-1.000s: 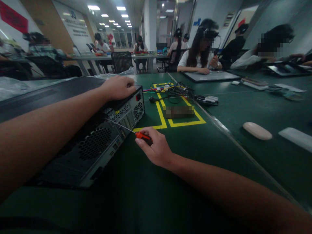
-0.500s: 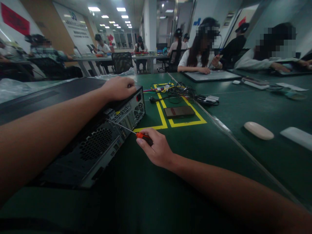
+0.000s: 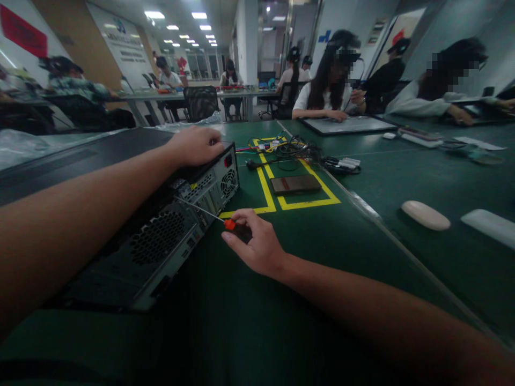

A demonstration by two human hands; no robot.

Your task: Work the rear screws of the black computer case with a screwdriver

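A black computer case (image 3: 100, 153) lies on its side at the left, its metal back panel (image 3: 205, 195) turned toward me. My left hand (image 3: 197, 146) bears on its top near the far rear corner, with bent fingers at the edge; some fingertips are hidden. In my right hand (image 3: 257, 244) is a screwdriver (image 3: 230, 224) with a red and black handle, held between thumb and fingers. Its thin shaft points up and left, and the tip meets the back panel above the honeycomb vent (image 3: 159, 238). Whatever sits under the tip is too small to make out.
Yellow tape (image 3: 309, 204) marks boxes on the green table (image 3: 330, 246). A phone (image 3: 295, 184) lies within them, with tangled cables (image 3: 300, 147) behind. To the right are a pale oval case (image 3: 425, 215) and a white object (image 3: 488, 225). Co-workers sit across the table.
The fingers of my right hand have spread slightly around the screwdriver handle, the thumb shifting a little down and left. My left hand and the case stay put.
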